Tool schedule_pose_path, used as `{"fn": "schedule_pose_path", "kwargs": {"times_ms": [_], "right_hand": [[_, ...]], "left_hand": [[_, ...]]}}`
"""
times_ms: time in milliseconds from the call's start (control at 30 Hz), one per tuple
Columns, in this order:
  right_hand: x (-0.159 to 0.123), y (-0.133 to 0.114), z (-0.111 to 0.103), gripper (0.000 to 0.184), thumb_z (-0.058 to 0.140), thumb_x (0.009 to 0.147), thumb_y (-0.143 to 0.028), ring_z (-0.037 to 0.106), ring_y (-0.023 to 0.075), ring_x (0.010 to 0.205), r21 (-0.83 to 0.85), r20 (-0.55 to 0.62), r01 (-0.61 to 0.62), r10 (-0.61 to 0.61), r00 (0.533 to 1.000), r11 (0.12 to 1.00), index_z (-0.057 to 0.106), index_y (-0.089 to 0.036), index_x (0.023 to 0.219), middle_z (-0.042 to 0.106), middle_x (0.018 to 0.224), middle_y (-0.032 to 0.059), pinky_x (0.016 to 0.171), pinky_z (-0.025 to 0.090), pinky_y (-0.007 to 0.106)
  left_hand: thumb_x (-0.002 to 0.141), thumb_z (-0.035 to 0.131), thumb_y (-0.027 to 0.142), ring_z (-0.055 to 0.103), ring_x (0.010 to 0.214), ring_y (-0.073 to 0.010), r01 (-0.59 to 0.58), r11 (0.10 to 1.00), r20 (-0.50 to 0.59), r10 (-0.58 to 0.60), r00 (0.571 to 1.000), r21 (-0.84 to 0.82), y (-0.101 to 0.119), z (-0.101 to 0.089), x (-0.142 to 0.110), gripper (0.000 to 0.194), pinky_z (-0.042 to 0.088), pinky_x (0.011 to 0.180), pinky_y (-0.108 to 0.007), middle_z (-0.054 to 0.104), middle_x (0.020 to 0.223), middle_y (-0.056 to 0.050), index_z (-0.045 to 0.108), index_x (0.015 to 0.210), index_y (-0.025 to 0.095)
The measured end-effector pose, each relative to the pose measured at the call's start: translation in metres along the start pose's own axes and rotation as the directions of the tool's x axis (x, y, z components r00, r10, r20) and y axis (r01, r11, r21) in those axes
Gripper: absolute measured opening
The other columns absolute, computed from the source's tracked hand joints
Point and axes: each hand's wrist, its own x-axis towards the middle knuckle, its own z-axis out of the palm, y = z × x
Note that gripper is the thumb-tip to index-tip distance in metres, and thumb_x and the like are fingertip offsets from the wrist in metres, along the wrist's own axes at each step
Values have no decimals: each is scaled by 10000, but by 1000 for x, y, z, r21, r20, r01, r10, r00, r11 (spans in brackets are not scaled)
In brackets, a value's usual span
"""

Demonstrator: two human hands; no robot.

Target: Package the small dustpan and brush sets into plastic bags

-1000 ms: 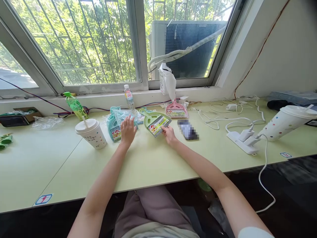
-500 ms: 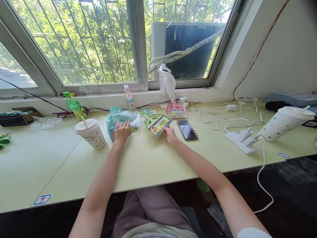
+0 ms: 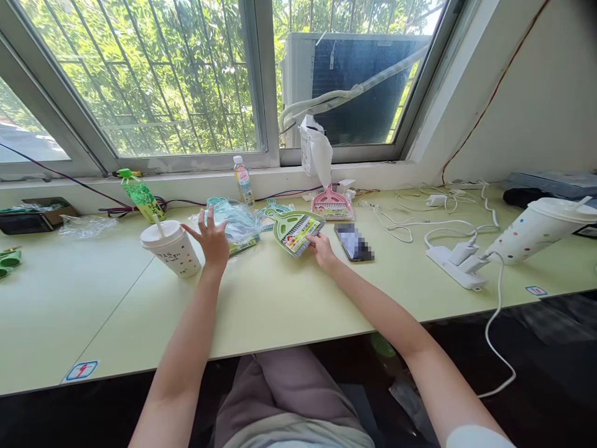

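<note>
My left hand is raised a little above the desk with its fingers spread, holding nothing, just left of a teal mini dustpan set in clear wrap. A white paper cup with a straw stands close to its left. My right hand has its fingers curled on the near edge of a green mini dustpan with a labelled brush. A phone lies just right of that hand. A pink mini dustpan set sits farther back by the sill.
A small water bottle and a green drink bottle stand near the windowsill. A power strip with plugs, loose white cables and a tipped spotted cup lie on the right. A white bag leans at the window.
My left hand has lifted off the teal set and moved left toward the cup, fingers now spread. My right hand stays on the green dustpan.
</note>
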Motion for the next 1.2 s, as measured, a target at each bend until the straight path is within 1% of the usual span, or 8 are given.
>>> {"fn": "schedule_pose_path", "kwargs": {"times_ms": [167,300,467,633,800,933,1067,1200], "right_hand": [[-2,1,1,156,594,772,-57,695,141,733,-16,17,-19,20,1000,1000,601,-168,880,727,809,16,694,596,253],[-2,2,1,143,586,788,-66,693,135,715,-26,26,-16,17,1000,1000,603,-172,882,726,794,7,689,598,252],[-2,2,1,156,611,761,-55,699,150,757,-30,37,-11,13,999,999,600,-173,862,729,821,18,725,601,275],[-4,-1,1,148,605,770,-64,696,142,748,-36,29,-14,15,999,999,611,-171,873,730,834,20,718,595,261],[-2,-2,0,153,595,775,-67,688,135,735,-38,22,7,-6,1000,999,619,-171,884,730,846,15,688,594,247],[-1,1,-2,144,581,787,-62,689,139,721,-55,25,-10,12,1000,998,614,-163,884,730,832,24,695,597,261],[-2,4,-2,149,579,786,-57,691,147,724,-76,33,-37,40,999,996,614,-163,885,729,823,29,708,601,277],[-5,2,0,152,578,789,-64,690,142,726,-63,46,-14,17,999,998,612,-170,892,730,834,19,716,602,272]], "left_hand": [[908,408,215,495,1175,-290,-55,997,188,62,980,-46,26,9,-5,381,348,1009,-467,600,1255,-108,608,1233,206],[858,531,374,522,1135,-339,-242,970,467,207,859,15,43,24,-19,489,391,946,-449,588,1274,-168,553,1296,158],[851,401,80,625,971,-278,-290,957,632,223,742,3,33,32,-24,383,431,907,-432,697,1080,-131,698,1069,181],[820,366,-9,536,1209,-230,-324,923,525,384,759,-206,26,18,-8,525,125,1158,-574,710,1116,8,727,1019,316],[771,372,-46,317,1397,-274,-364,914,476,405,781,-180,20,4,2,550,-150,1076,-713,634,1262,27,749,929,322],[773,388,-31,241,1425,-310,-271,963,396,253,882,-13,6,9,-3,424,-154,1072,-711,644,1232,-61,746,785,195],[838,358,36,291,1412,-287,-147,989,337,132,932,20,5,20,-10,458,-93,1125,-666,646,1215,-98,681,1123,191],[893,433,271,330,1381,-354,-49,998,324,31,945,49,20,34,-21,524,-58,1118,-673,492,1401,-194,455,1393,116]]}}
